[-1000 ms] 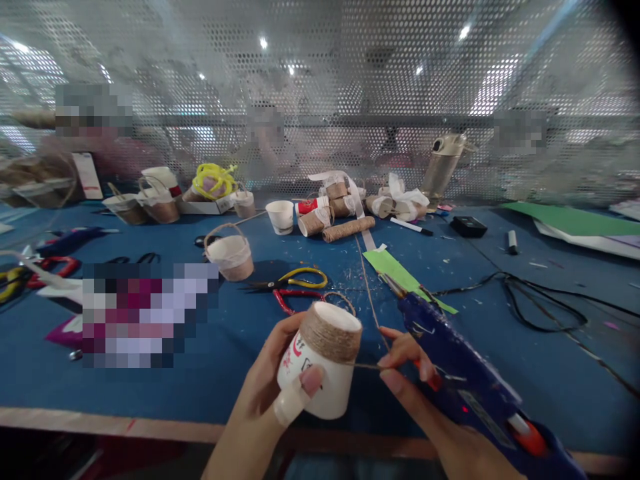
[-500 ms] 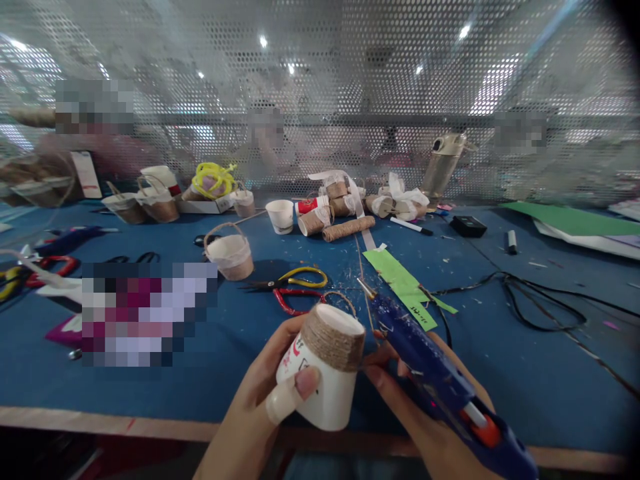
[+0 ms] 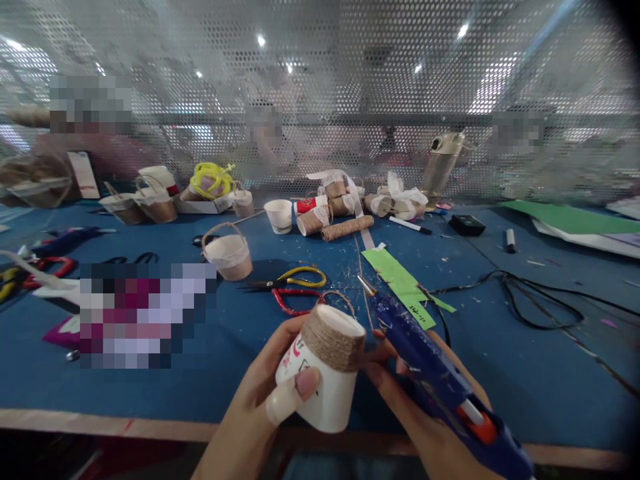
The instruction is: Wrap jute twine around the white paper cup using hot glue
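Note:
My left hand (image 3: 265, 393) is closed round a white paper cup (image 3: 334, 400), its thumb, with a bandage on it, pressed on the printed side. The cup is tilted, its base end turned up and away. Brown twine (image 3: 331, 341) is wound in rows round that upper part. My right hand (image 3: 395, 393) holds a blue hot glue gun (image 3: 425, 360), whose metal tip points up and left, beyond the cup. The fingertips of that hand are pinched beside the twine winding, where a thin strand seems to run. The gun hides much of the palm.
Yellow-and-red-handled scissors (image 3: 295, 283) lie behind the cup. Left of them stands a small twine-handled basket (image 3: 230, 257). A twine roll (image 3: 347, 228), a green paper strip (image 3: 397, 280) and a black cable (image 3: 530, 300) lie farther back. A perforated screen (image 3: 325, 80) borders the table.
The view has shifted very slightly. Both hands, the cup and the glue gun keep nearly the same positions, with the right fingertips still close to the twine.

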A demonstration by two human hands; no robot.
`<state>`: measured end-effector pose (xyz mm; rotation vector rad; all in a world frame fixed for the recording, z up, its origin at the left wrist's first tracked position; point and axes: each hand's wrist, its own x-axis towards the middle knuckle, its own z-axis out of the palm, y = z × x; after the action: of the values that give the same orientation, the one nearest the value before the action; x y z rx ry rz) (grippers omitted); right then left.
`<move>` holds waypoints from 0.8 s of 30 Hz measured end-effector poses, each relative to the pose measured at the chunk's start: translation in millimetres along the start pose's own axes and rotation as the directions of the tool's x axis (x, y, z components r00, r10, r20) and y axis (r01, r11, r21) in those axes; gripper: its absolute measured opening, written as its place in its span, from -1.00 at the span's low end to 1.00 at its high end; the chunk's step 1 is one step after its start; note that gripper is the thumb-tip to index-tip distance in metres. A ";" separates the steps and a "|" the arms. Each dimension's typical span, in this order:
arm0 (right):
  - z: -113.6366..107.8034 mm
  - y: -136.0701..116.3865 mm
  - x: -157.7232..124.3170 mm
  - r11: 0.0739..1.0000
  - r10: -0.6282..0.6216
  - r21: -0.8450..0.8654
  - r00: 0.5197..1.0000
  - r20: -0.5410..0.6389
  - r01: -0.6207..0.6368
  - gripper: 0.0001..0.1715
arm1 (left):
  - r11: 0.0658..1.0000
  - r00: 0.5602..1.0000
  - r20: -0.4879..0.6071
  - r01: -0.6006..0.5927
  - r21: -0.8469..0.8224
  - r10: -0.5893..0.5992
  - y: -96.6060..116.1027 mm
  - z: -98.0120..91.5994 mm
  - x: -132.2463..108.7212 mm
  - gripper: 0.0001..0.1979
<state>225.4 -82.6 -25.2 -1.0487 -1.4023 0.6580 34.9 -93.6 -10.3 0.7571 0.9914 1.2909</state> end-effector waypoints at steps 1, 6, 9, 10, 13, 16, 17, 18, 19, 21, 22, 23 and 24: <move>1.7 -0.9 -1.2 1.000 0.023 0.014 1.000 -0.019 -0.023 -0.90 | 1.000 1.000 -0.005 -0.001 -0.006 0.001 -0.3 -0.2 0.1 -0.52; 7.3 -5.7 -4.1 0.993 0.101 0.069 0.994 -0.051 -0.098 -0.94 | 1.000 1.000 0.023 -0.012 -0.022 0.013 -2.1 -1.9 2.0 -0.53; 9.4 -8.4 -3.4 0.993 0.111 0.053 0.989 -0.096 -0.106 -0.93 | 1.000 0.999 0.032 0.001 -0.006 0.000 -2.3 -2.3 1.9 -0.52; 9.9 -9.2 -3.1 0.992 0.121 0.055 0.987 -0.109 -0.115 -0.93 | 1.000 0.999 0.034 0.010 0.000 -0.010 -2.0 -2.2 1.4 -0.51; 10.8 -10.8 -2.8 0.987 0.150 0.080 0.982 -0.111 -0.142 -0.92 | 0.999 0.999 0.038 0.029 0.027 -0.030 -0.7 -1.6 -0.3 -0.49; 10.6 -11.2 -3.0 0.987 0.146 0.085 0.983 -0.111 -0.137 -0.90 | 0.998 0.999 0.038 0.038 0.042 -0.039 0.6 -0.5 -1.3 -0.48; 10.5 -11.1 -3.2 0.988 0.145 0.078 0.983 -0.113 -0.136 -0.90 | 0.998 0.998 0.043 0.041 0.039 -0.043 0.7 -0.1 -1.4 -0.46; 10.3 -11.0 -3.3 0.988 0.149 0.069 0.982 -0.115 -0.141 -0.90 | 0.998 0.998 0.048 0.042 0.037 -0.044 0.7 0.3 -1.4 -0.44; 10.0 -10.9 -3.5 0.987 0.157 0.060 0.981 -0.115 -0.151 -0.89 | 0.998 0.998 0.052 0.045 0.035 -0.047 0.6 0.6 -1.3 -0.42; 9.4 -10.6 -3.9 0.983 0.182 0.050 0.977 -0.108 -0.178 -0.90 | 0.999 0.998 0.046 0.041 0.035 -0.042 -0.1 1.0 -1.3 -0.43; 9.1 -10.3 -4.3 0.980 0.197 0.053 0.975 -0.100 -0.192 -0.90 | 0.999 0.998 0.045 0.034 0.036 -0.036 -0.7 1.0 -1.3 -0.45; 8.8 -10.1 -4.6 0.977 0.210 0.060 0.973 -0.091 -0.205 -0.90 | 0.999 0.998 0.051 0.031 0.035 -0.033 -1.2 0.8 -1.2 -0.47; 8.5 -9.9 -5.0 0.974 0.224 0.066 0.971 -0.081 -0.219 -0.91 | 0.999 0.998 0.060 0.027 0.029 -0.029 -1.8 0.5 -1.1 -0.50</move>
<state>214.5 -89.6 -20.0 -1.1855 -1.1937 0.7992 36.1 -94.9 -11.6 0.7970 0.9694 1.2253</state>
